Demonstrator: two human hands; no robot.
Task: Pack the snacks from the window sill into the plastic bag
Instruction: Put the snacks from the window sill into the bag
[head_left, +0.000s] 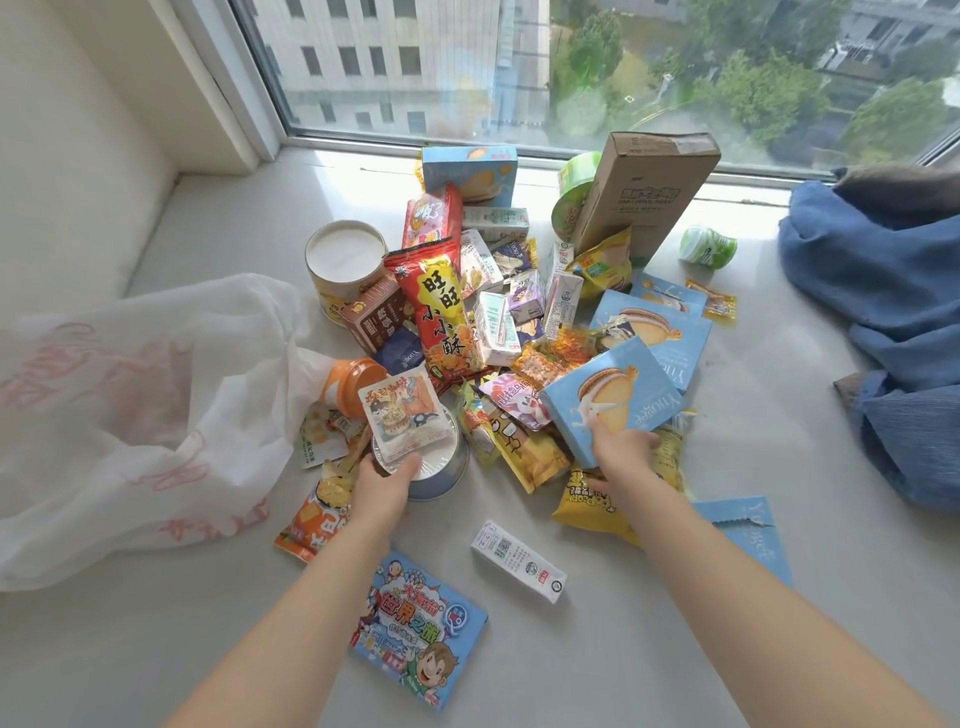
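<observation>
Left hand (384, 486) pinches a small white packet (402, 415); right hand (621, 452) grips a blue biscuit box (610, 400). Both are above the snack pile; a white plastic bag (130, 415) lies left on the sill.

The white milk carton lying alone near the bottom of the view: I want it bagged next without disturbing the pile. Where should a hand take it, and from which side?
Probably from above, across the middle of the white milk carton. It lies flat on the sill, long and narrow, with bare surface along both long sides, so thumb and fingers can pinch its narrow width. Nothing rests on it.
</observation>
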